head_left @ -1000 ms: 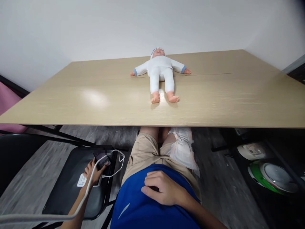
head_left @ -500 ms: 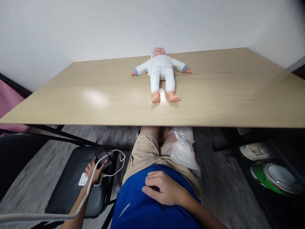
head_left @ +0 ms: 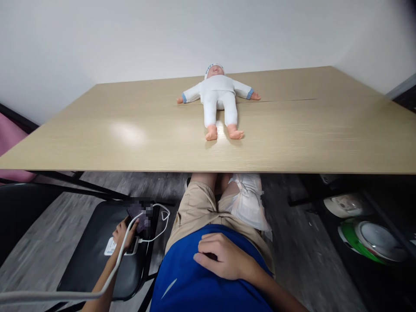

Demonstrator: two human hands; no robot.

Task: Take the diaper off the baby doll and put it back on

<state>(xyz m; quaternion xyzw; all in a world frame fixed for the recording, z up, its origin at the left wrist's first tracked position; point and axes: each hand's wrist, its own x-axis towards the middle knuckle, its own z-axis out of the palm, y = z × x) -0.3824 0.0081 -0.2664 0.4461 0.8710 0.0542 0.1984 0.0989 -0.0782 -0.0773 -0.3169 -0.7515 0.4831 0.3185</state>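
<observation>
My left hand (head_left: 125,234) is down at the left, over a black chair seat, its fingers closed on a dark phone (head_left: 138,219) whose screen is blurred out. Just beneath it lies a white box-shaped device (head_left: 111,246) with a white cable (head_left: 167,212) plugged in. My right hand (head_left: 224,255) rests on my blue shirt (head_left: 185,277), fingers loosely curled with nothing seen in them. Over my right thigh lies an opened white diaper (head_left: 248,201). A baby doll (head_left: 219,97) in white clothes and a printed cap lies face up on the table, feet towards me.
The wooden table (head_left: 130,149) spans the view, its far side near a white wall. Under its right side, a dark shelf holds a green-and-clear round container (head_left: 373,240) and a pale round item (head_left: 346,206). A thick white cord (head_left: 65,296) crosses the left foreground, before the black chair (head_left: 84,260).
The view has shifted slightly. My left hand has tilted the phone a little, still holding it low over the chair. My right hand and the doll have stayed put.
</observation>
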